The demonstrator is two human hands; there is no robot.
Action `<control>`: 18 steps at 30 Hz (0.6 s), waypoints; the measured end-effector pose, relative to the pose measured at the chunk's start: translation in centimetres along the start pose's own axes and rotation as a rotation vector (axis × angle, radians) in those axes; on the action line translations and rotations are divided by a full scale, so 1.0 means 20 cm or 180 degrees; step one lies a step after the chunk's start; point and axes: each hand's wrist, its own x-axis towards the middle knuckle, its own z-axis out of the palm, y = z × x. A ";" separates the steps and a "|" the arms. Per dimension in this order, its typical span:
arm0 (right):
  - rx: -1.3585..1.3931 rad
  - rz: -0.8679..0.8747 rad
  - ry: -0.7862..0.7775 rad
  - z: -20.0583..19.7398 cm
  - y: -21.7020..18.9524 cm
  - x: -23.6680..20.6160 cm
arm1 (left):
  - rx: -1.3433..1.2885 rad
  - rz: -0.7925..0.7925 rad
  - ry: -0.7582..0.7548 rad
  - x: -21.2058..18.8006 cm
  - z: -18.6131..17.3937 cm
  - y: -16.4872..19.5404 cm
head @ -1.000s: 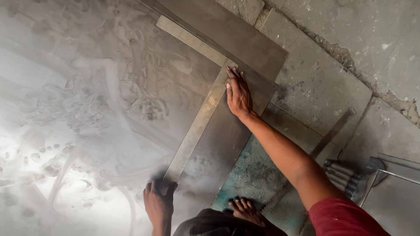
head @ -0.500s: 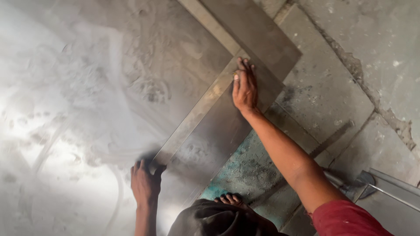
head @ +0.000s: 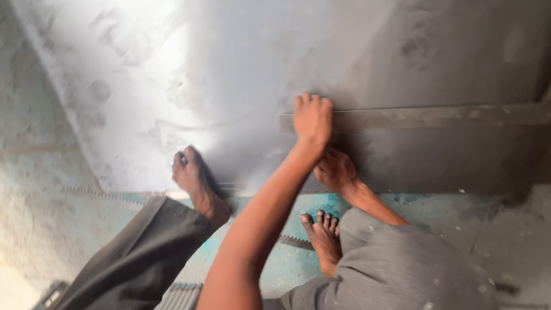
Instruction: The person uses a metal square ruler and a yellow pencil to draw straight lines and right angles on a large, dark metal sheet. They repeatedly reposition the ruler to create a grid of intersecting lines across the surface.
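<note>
Grey dust covered the large stone slab (head: 402, 51). On it lay a long flat metal strip (head: 436, 116). One hand (head: 313, 117) pressed flat on the strip's end, fingers together. The other hand (head: 336, 169) rested just below it, its grip unclear.

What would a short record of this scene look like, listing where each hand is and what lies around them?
Surface: large grey dusty sheet lying flat
Left hand: fingers curled over the near end of a long flat strip that lies across the sheet
Right hand: on the sheet just below the strip, partly hidden by the left wrist; grip unclear
Feet: one bare foot at the sheet's edge, the other foot on the blue-green floor
</note>
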 end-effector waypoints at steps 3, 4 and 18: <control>0.0763 -0.0042 0.0068 0.15 -0.12 0.19 | 0.0329 -0.0505 -0.0134 0.04 0.04 0.09; 0.0539 -0.0070 0.0094 0.15 -0.14 0.23 | 0.0503 -0.0655 -0.0268 0.05 0.05 0.11; 0.0020 0.0030 -0.0010 0.01 -0.27 0.42 | 0.0318 -0.0964 -0.0672 0.08 -0.03 0.14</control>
